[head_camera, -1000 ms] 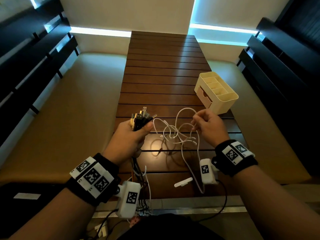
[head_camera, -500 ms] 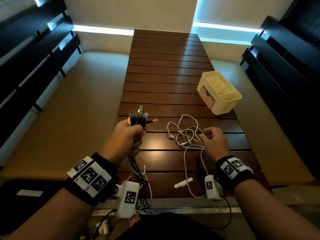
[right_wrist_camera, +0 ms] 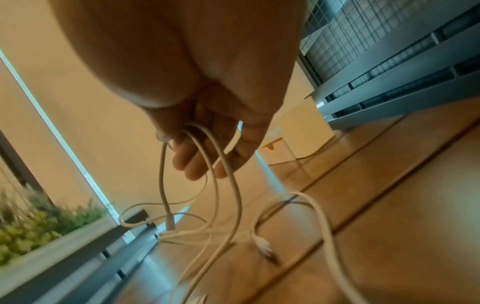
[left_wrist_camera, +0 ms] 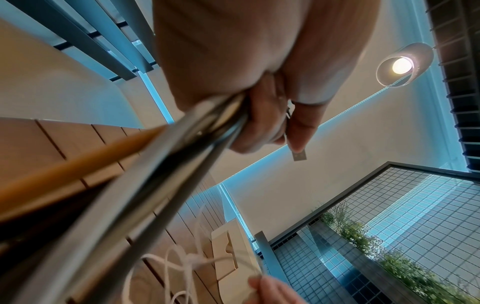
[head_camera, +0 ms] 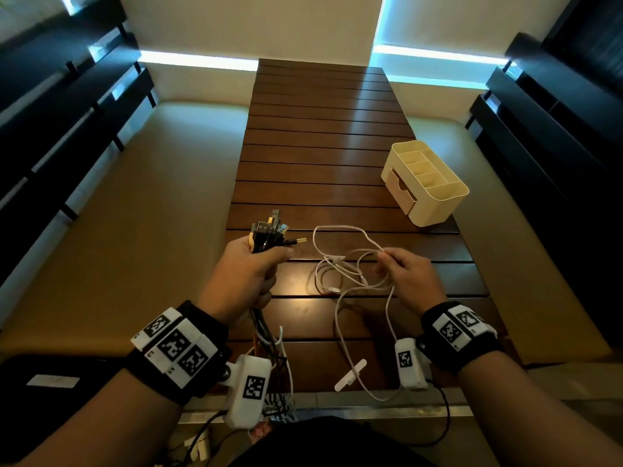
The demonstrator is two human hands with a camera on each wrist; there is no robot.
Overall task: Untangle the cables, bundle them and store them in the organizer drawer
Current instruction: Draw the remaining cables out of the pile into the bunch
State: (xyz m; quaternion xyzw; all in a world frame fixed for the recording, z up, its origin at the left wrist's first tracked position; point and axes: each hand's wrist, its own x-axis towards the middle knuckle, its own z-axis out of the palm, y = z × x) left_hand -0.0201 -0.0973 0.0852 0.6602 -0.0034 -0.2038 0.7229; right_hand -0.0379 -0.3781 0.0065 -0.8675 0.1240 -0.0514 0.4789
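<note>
While left hand: left hand (head_camera: 247,267) still clenches the dark cable bundle (head_camera: 269,232).
Right hand: right hand (head_camera: 409,278) fingers pinching the white cable (head_camera: 340,261), now lowered onto the tabletop (head_camera: 313,136).
Meaning: untangling continues.

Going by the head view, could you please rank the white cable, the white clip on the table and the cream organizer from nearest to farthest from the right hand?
1. white cable: pinched in the right hand itself, loops trailing to its left.
2. white clip: on the table nearer the person, to the hand's lower left.
3. cream organizer: beyond the hand, at the table's right edge.
</note>
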